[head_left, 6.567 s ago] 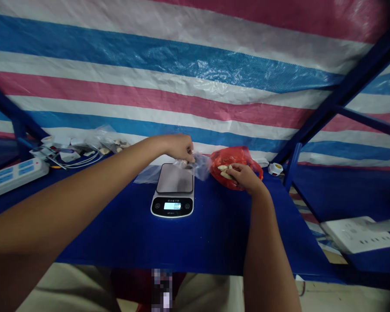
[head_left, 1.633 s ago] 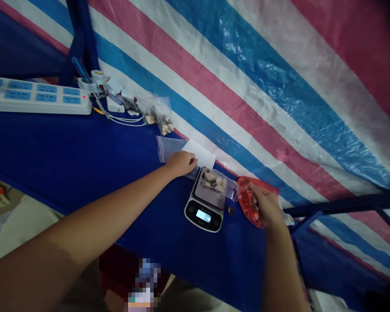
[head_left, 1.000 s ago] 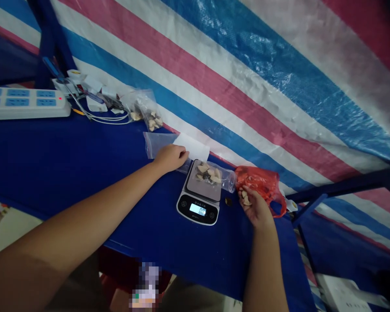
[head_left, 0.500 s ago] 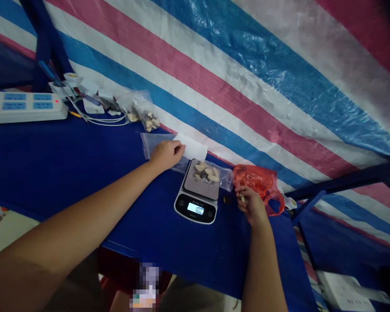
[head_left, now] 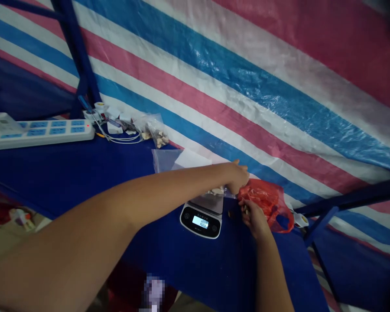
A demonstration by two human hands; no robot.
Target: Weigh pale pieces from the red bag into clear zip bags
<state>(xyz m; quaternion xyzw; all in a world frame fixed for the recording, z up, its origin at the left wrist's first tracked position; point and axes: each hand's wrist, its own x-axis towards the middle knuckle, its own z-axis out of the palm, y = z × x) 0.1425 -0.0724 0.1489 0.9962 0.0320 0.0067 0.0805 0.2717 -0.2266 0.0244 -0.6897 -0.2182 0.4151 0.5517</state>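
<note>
My left hand (head_left: 238, 177) reaches across the scale to the left edge of a red plastic bag (head_left: 263, 195). Its fingers are bent away and mostly hidden, so I cannot see whether they hold the bag. Beside the bag's lower left side, my right hand (head_left: 254, 217) is closed on a small pale chunk (head_left: 246, 209). A digital kitchen scale (head_left: 200, 222) reads about 10.0. On its plate lies a clear zip bag of pale and dark dried pieces (head_left: 217, 190), partly covered by my left forearm. One small dark piece (head_left: 230, 214) lies right of the scale.
Behind my left arm lie a clear bag (head_left: 162, 159) and a white paper (head_left: 192, 159). Filled clear bags (head_left: 160, 136), cables (head_left: 123, 140) and a power strip (head_left: 58, 130) stand at the left. A striped tarp (head_left: 214, 104) hangs behind the blue table (head_left: 214, 264).
My left hand has moved right, from the clear bag and paper over the scale to the red bag. My right hand stays near the red bag. The view has shifted slightly.
</note>
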